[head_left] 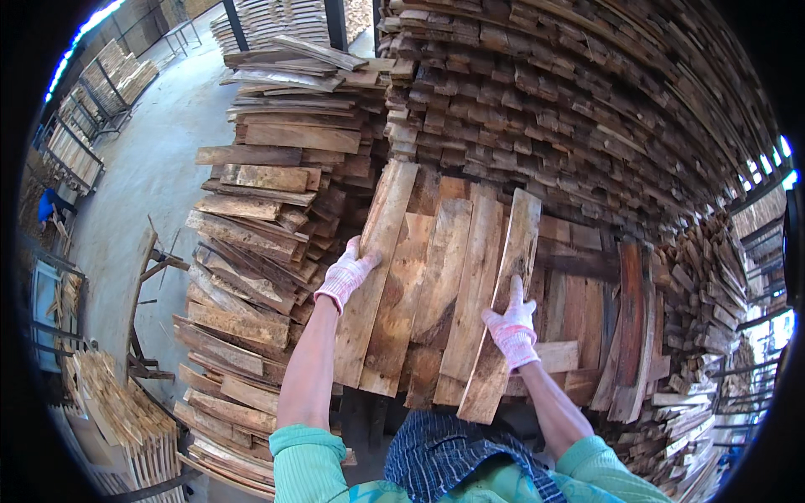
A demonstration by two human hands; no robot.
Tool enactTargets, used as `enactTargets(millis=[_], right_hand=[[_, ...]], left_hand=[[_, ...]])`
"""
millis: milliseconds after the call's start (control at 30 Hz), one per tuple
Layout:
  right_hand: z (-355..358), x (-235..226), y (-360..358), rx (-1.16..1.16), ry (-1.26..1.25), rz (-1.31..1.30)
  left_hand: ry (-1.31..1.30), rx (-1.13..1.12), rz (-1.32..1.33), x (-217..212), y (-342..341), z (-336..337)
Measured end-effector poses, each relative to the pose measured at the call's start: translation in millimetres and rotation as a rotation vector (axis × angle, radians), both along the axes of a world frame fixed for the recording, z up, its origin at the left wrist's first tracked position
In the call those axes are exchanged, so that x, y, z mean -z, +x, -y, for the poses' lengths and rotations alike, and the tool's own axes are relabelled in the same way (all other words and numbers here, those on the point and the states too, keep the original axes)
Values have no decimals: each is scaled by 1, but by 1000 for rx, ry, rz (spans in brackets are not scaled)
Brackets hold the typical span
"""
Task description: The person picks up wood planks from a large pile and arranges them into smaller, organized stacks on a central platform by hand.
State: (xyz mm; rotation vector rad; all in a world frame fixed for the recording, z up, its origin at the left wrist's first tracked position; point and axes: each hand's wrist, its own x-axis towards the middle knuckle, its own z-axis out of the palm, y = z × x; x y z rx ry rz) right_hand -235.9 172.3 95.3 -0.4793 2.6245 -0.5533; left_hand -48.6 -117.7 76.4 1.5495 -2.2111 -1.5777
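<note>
Several rough wooden planks lie side by side in a layer in front of me. My left hand point(346, 275), in a pale pinkish knit glove, grips the left edge of the leftmost plank point(388, 226), its thumb on the top face. Farther right, my gloved right hand point(511, 329) lies on a narrow, slanted plank point(521, 226), with thumb and fingers spread against its face and right edge. Between my hands are more light brown planks point(470, 277), with bark-dark patches. The undersides of the planks at both hands are hidden.
A tall wall of stacked boards point(537, 101) rises beyond. Uneven plank stacks stand at the left point(243, 327) and right point(704, 293). Darker planks point(631, 327) lie right of my right hand. A wooden trestle point(142, 293) stands on the concrete floor point(168, 126). A person in blue point(52, 205) bends far left.
</note>
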Motion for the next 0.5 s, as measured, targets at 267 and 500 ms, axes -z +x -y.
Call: enactTargets(millis=[267,500], right_hand=[[-3,8,-1,-59,56,-174],[-45,-31,-38,-74,-117,94]], left_hand=[[-45,52,7,14,-2,-2],[205,-101,-349,46,13,-4]])
